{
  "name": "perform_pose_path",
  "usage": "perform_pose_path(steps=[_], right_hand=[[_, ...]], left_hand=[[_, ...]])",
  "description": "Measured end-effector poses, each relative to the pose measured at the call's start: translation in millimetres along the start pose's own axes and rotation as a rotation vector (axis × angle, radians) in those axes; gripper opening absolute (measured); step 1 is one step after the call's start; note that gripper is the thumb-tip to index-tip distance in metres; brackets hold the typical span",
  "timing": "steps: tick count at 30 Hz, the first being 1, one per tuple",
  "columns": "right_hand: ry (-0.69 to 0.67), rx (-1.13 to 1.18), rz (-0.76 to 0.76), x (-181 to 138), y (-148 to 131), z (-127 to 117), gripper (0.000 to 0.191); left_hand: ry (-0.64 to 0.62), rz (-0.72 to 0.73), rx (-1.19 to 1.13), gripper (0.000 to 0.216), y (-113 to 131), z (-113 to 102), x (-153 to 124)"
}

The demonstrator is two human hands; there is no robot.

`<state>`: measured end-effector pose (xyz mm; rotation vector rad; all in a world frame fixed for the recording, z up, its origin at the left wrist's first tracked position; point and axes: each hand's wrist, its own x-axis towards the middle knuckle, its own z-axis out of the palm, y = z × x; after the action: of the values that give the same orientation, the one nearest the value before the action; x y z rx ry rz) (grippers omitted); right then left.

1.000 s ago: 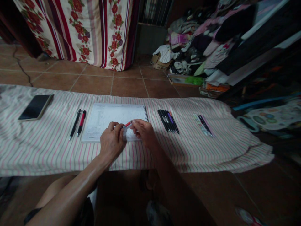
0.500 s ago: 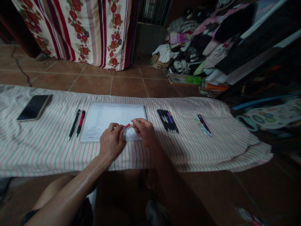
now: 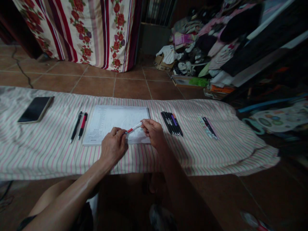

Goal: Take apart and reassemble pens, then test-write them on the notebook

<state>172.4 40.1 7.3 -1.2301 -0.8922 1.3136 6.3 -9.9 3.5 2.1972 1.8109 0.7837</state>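
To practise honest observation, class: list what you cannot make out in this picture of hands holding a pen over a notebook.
Head view: writing on the notebook, too small and dim.
Head view: both ends of the pen, covered by the left hand and the right hand.
Head view: pieces in the clothes pile, too dark and blurred.
Head view: print on the packet, too small.

One phone (image 3: 35, 109), one notebook (image 3: 113, 120), two pens (image 3: 83, 125) beside it, one red-and-white pen (image 3: 133, 128), one row of dark pens (image 3: 172, 123)
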Motion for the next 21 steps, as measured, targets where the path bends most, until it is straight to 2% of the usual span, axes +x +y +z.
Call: perform_pose_path(steps=[14,21], right_hand=[[0.124,0.126,-0.038,15.1,1.9,-20.1,0.032],[0.203,0.071,-0.041,17.0,5.5,-17.4,0.030]], left_hand=[[-0.025,-0.020,0.018,0.027,-6.0,-6.7,-3.3],[-0.030,-0.029,0.055,0.027,-12.6,-9.9,-6.4]])
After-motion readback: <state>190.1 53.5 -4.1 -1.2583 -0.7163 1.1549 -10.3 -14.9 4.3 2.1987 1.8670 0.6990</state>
